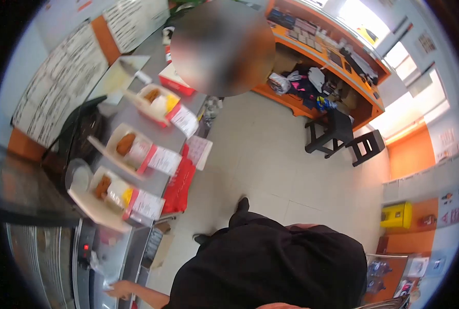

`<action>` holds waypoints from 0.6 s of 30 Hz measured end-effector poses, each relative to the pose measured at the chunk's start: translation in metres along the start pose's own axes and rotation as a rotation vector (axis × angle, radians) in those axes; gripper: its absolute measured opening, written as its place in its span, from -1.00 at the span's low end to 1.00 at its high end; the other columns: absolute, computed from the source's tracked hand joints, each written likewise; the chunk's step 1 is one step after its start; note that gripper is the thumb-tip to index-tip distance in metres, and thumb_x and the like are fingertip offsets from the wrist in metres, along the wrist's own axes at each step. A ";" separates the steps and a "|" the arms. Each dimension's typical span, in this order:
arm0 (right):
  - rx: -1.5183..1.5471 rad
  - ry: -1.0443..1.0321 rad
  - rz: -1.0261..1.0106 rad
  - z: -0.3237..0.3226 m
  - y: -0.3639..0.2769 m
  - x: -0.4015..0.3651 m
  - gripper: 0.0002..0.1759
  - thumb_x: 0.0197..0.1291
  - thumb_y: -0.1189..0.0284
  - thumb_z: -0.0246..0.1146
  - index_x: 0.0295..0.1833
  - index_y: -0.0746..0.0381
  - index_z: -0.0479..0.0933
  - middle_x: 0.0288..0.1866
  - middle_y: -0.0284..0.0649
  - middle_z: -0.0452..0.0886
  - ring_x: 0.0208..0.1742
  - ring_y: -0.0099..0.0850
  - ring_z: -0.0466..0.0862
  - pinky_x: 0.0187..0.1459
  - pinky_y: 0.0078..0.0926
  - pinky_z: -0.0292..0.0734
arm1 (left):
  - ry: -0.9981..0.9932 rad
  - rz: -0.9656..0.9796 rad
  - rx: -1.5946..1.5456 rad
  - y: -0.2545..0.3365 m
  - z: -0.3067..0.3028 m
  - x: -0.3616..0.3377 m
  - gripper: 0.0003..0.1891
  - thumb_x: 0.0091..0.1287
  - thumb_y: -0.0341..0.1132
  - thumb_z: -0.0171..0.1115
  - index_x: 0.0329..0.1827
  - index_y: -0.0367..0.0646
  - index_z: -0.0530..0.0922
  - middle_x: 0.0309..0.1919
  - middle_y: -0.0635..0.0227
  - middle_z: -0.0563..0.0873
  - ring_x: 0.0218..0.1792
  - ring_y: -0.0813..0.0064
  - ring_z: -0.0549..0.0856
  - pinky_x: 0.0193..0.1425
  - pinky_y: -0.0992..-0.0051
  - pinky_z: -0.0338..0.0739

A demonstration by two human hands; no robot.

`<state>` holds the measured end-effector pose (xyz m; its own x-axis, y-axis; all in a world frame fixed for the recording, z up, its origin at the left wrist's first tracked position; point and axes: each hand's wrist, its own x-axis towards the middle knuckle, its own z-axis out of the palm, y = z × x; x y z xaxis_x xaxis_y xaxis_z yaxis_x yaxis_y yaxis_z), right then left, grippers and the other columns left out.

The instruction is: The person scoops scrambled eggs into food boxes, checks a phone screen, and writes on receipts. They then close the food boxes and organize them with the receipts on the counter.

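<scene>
At the lower left, my left hand [119,290] reaches over the metal counter, its fingers curled together near the edge of the heated unit. Something pale shows at the fingertips, too small and blurred to name. Just above it lies a crumpled clear plastic piece [96,267]. My right hand is not in view; only a sliver of skin shows past my black clothing [270,262]. Farther along the counter stand open food boxes with fried chicken: a near box [98,206], a middle box [106,154] and a far box [144,109]. Each has a printed slip at its front.
A red bag [179,188] hangs at the counter edge. A dark heated cabinet [39,257] stands at left. Black stools [332,133] stand by an orange desk [363,98] across the tiled floor [270,154]. A blurred patch covers the top middle. A yellow bin [395,215] is at right.
</scene>
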<state>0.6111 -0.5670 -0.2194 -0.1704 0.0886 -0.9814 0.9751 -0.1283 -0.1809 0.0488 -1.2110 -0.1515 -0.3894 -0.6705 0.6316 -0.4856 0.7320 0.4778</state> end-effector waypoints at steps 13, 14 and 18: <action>0.561 0.465 -0.596 -0.256 -0.114 0.074 -0.56 0.10 0.50 0.07 0.11 0.10 0.61 0.03 -0.11 0.48 -0.17 -0.33 0.64 -0.25 -0.30 0.63 | -1.902 0.285 0.408 0.212 -0.151 -0.363 -0.40 0.43 0.06 0.02 0.49 0.07 0.28 0.38 0.45 0.43 0.37 0.34 0.39 0.37 -0.05 0.16; 0.498 0.399 -0.640 -0.279 -0.138 0.078 -0.56 0.11 0.49 0.07 0.12 0.08 0.60 0.10 -0.10 0.43 -0.14 -0.33 0.64 -0.23 -0.30 0.63 | -2.069 0.323 0.490 0.238 -0.150 -0.380 -0.40 0.43 0.06 0.02 0.48 0.06 0.28 0.38 0.45 0.43 0.37 0.35 0.39 0.37 -0.04 0.16; 0.356 0.375 -0.787 -0.349 -0.222 0.076 -0.57 0.13 0.48 0.06 0.13 0.05 0.60 0.25 -0.08 0.32 -0.09 -0.32 0.63 -0.17 -0.34 0.61 | -2.489 0.495 0.783 0.360 -0.138 -0.450 -0.38 0.42 0.06 0.04 0.48 0.03 0.28 0.38 0.44 0.43 0.37 0.37 0.38 0.39 0.01 0.16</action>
<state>0.4310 -0.1866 -0.2308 -0.6449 0.5826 -0.4947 0.4875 -0.1850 -0.8533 0.1572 -0.6287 -0.1790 0.0671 0.1005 -0.9927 0.0124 0.9948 0.1015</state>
